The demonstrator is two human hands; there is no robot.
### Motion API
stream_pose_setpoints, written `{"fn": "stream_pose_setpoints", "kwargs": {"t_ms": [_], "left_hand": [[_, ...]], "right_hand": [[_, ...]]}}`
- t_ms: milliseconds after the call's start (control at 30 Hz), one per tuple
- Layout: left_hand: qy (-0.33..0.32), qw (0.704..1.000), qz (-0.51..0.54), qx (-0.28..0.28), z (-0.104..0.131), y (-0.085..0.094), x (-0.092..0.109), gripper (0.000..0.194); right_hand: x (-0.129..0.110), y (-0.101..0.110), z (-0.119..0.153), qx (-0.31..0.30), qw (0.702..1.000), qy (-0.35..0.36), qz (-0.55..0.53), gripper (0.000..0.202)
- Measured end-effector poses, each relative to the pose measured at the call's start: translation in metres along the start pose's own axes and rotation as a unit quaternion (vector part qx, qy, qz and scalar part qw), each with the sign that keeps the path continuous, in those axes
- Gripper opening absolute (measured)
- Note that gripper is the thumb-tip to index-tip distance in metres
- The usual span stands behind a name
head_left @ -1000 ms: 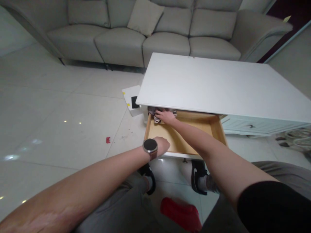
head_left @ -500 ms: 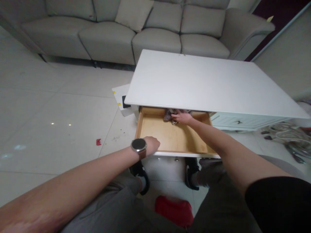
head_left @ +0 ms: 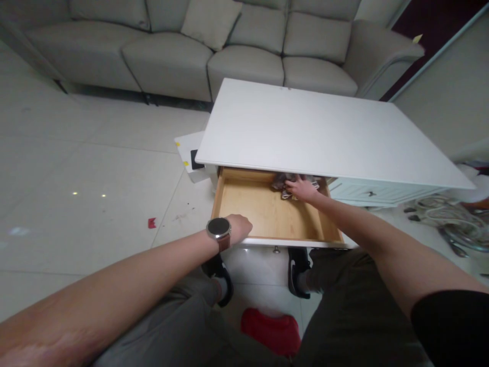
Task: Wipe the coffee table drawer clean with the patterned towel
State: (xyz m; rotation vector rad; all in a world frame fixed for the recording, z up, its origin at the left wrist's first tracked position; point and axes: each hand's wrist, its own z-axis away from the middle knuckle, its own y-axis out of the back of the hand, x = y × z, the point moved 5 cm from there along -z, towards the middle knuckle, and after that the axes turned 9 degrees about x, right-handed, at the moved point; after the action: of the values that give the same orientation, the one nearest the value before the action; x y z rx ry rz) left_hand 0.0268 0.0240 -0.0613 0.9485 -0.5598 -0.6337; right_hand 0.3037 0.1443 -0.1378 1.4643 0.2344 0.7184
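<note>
A pale wooden drawer (head_left: 252, 206) is pulled out from the white coffee table (head_left: 305, 127). At its front left corner, my left hand (head_left: 240, 228), with a watch on the wrist, is closed over the front edge. Far back on the right side of the drawer, my right hand (head_left: 303, 189) has its fingers curled on a crumpled brown and white bundle (head_left: 280, 182). The bundle looks like cloth or soft packets; I cannot tell which. Part of it lies beneath my fingers and under the tabletop's edge.
A grey sofa (head_left: 244, 71) stands behind the table. By the table's left end is a white box (head_left: 185, 148) with a dark item on it. Between my feet lies a red object (head_left: 270, 331). A red scrap (head_left: 152, 223) is on the floor, and coiled cables (head_left: 451, 216) lie at right.
My right hand has moved right along the back of the drawer, and the crumpled bundle has shifted right with it. My left hand stays on the drawer's front edge.
</note>
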Motion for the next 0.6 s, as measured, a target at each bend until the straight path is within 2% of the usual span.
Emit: {"fn": "stream_pose_setpoints", "kwargs": {"t_ms": [200,267,333,400,467,533,600], "left_hand": [[0.011,1.000,-0.022,-0.018,0.002,0.001,-0.001,0.020],[0.014,0.999,-0.016,-0.024,0.002,0.002,-0.002,0.023],[0.016,0.999,-0.008,-0.028,0.003,0.003,-0.002,0.026],[0.021,0.999,0.000,-0.030,0.003,0.004,-0.003,0.027],[0.026,0.999,0.008,-0.034,0.003,0.005,-0.003,0.028],[0.030,0.999,0.010,-0.038,0.003,0.004,-0.003,0.030],[0.030,0.999,0.010,-0.036,0.002,0.003,-0.003,0.030]], "right_hand": [[-0.104,0.042,-0.113,0.044,0.997,0.058,-0.028,0.042],[-0.137,0.058,-0.143,0.071,0.994,0.072,-0.031,0.041],[-0.158,0.067,-0.164,0.068,0.995,0.067,-0.032,0.041],[-0.166,0.068,-0.172,0.062,0.995,0.070,-0.018,0.040],[-0.160,0.063,-0.168,0.068,0.994,0.090,0.002,0.039],[-0.141,0.053,-0.151,0.077,0.991,0.106,0.011,0.038],[-0.112,0.039,-0.127,0.067,0.993,0.100,0.008,0.036]]}}
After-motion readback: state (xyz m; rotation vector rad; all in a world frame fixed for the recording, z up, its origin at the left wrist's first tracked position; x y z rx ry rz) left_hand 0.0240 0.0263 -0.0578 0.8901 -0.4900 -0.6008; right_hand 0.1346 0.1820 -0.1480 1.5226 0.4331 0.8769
